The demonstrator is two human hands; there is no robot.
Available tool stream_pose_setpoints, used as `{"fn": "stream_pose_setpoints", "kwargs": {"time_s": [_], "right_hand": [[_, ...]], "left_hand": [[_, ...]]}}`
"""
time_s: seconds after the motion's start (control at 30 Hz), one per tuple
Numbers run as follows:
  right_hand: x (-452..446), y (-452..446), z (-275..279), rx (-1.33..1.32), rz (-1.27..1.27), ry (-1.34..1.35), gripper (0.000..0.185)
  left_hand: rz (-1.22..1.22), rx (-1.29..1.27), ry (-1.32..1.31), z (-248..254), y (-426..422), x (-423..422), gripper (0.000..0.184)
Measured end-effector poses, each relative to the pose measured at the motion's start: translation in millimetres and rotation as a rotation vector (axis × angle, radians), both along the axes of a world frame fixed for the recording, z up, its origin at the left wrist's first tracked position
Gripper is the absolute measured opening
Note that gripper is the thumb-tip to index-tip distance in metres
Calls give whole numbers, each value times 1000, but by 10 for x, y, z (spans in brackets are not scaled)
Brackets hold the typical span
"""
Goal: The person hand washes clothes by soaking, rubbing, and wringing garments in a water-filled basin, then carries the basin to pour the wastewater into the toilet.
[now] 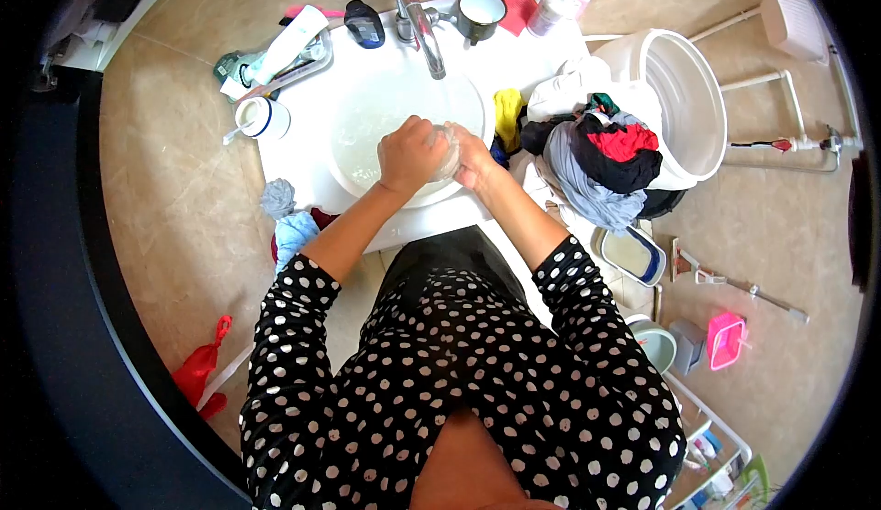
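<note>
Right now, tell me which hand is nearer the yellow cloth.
Right. The right hand is just left of the yellow cloth and slightly closer to the body; the left hand is farther left, beyond the right hand.

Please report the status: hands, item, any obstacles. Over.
Left hand curled, right hand gripping: both at translucent item. Item over white basin. Faucet ahead, not touching hands.

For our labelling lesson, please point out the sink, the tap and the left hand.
Sink (340, 106): head view, on its inner wall, picture's left.
Tap (428, 38): head view, on the spout.
Left hand (407, 154): head view, on the back of the hand.
</note>
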State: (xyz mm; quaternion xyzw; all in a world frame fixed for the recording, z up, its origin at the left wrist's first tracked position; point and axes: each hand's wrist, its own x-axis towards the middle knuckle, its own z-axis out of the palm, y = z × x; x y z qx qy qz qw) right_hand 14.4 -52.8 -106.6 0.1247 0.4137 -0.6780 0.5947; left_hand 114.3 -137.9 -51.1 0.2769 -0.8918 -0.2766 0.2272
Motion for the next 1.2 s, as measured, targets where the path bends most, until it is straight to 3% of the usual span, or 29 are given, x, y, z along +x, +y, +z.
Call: {"fn": "stream_pose_setpoints", "kwargs": {"time_s": [0.17, 0.27, 0.33, 0.37, 0.47, 0.5, 0.6, 0.67, 0.7, 0.8, 0.83, 0.93, 0.97, 1.03, 1.13, 1.2], "right_hand": [[77, 78, -92, 5, 70, 109, 30], [161, 199, 425, 122, 94, 320, 47], [165, 257, 803, 202, 138, 430, 61], [140, 323, 770, 111, 183, 569, 67], [114, 516, 682, 168, 397, 1417, 71], [72, 535, 677, 109, 296, 1524, 67], [12, 703, 770, 129, 163, 1179, 54], [4, 811, 1036, 222, 81, 1278, 55], [-20, 870, 1185, 242, 42, 1296, 56], [-155, 1028, 1297, 128, -176, 1354, 61], [-185, 1112, 1526, 139, -227, 1429, 62], [-334, 1409, 1958, 141, -447, 1661, 68], [-423, 1535, 2015, 190, -539, 1677, 70], [-557, 1759, 2186, 103, -720, 1440, 67], [-853, 2053, 2131, 92, -905, 1426, 55], [-1005, 2235, 1957, 438, -786, 1476, 53]], "left_hand": [[-28, 61, 8, -28, -6, 134, 27], [144, 282, 85, -151, 7, 257, 33], [275, 636, 108, -110, 69, 302, 35], [341, 810, 117, -68, 103, 314, 36], [464, 1152, 155, 210, 280, 258, 34], [438, 1182, 166, 241, 335, 250, 33], [351, 1224, 204, 344, 511, 195, 33], [277, 1191, 233, 462, 658, 144, 34], [236, 1275, 175, 516, 665, 151, 33], [357, 1721, 465, 705, 815, -45, 43], [226, 1787, 466, 651, 799, -45, 55], [131, 1835, 485, 730, 912, -234, 53], [72, 1804, 476, 978, 990, -281, 52], [-109, 1780, 469, 1233, 1104, -362, 47], [-388, 1808, 345, 1203, 1222, -496, 38], [-290, 1799, 204, 965, 1191, -570, 36]]}}
